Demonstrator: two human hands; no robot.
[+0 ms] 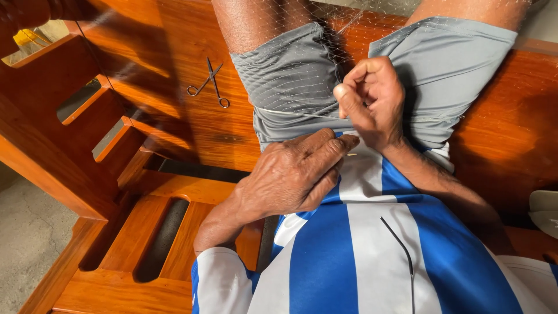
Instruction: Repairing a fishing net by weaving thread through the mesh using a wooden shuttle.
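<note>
A fine, nearly clear fishing net (314, 64) lies draped over my lap and grey shorts (290, 81). My left hand (296, 171) rests palm down at my waist, its fingertips pinching the net's edge cord. My right hand (372, 99) is curled just above it, fingers closed on the net's thread, thumb raised. The two hands almost touch. I sit on a polished wooden bench (174, 52), wearing a blue and white striped shirt (360, 256).
Small metal scissors (209, 84) lie open on the bench seat to the left of my thigh. The slatted wooden armrest and frame (99, 134) stand at the left, above a concrete floor (23, 232). A pale object (545, 210) sits at the right edge.
</note>
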